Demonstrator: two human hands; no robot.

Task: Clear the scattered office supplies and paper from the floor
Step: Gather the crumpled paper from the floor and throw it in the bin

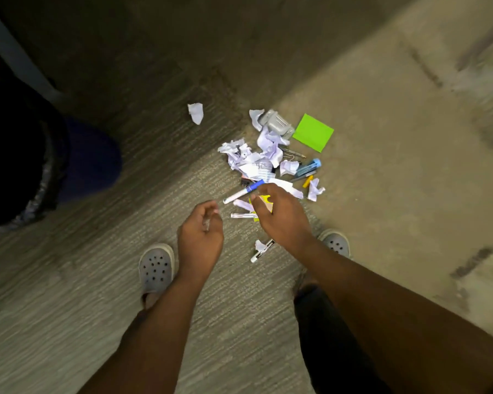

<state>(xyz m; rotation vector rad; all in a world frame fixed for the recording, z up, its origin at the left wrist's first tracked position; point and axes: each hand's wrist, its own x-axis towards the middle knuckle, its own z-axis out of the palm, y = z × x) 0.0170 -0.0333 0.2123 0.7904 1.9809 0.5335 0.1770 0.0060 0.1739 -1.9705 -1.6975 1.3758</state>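
Right hand point(279, 217) over half-hidden yellow paper point(264, 199), grip unclear; left hand point(201, 231) loosely curled, empty

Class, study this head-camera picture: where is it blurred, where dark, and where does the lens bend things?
Head view: motion blur smears the carpet at upper right; the pile of crumpled paper stays fairly sharp; the left edge, around the black bin, falls into deep shadow; wide-angle distortion stretches the forearms towards the bottom corners.

Yellow paper point(264, 201) half under right hand point(282, 220); bin point(17, 166) edge-cropped
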